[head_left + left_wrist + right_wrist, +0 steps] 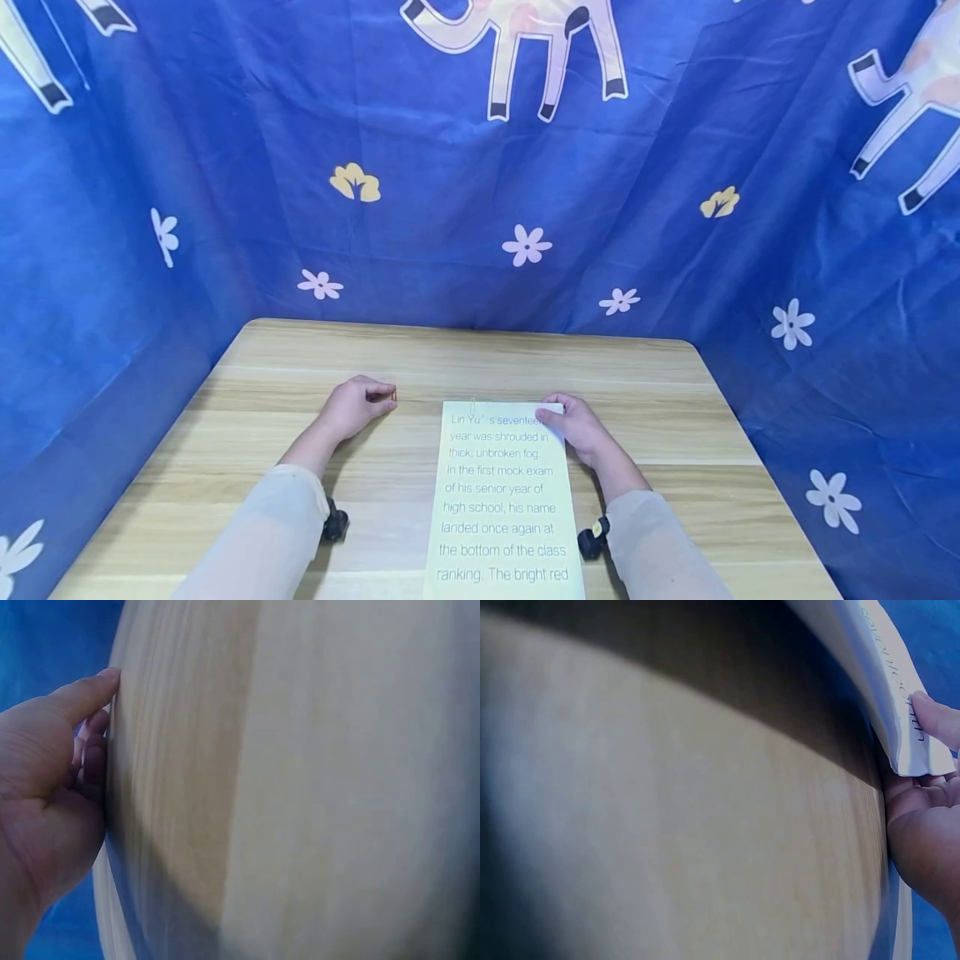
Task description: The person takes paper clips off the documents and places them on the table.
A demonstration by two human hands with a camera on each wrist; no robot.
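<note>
Left grip (358, 410), nearly closed, pinches 1 small orange piece (393, 396); right grip (577, 427) pinches the far right corner of the paper (498, 498), near-middle over the counter (450, 358). Best keep that corner steady, edges level.

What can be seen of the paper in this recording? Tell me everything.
The paper looks pale yellow-green from the head view, whiter from the right wrist. Nine lines of dark print show, starting "Lin Yu's"; the near end runs out of view. It seems to be several sheets. A thin clip sits on its top edge, left of the middle. The right hand grips the top right corner, which is raised off the table; whether the rest lies flat is unclear.
</note>
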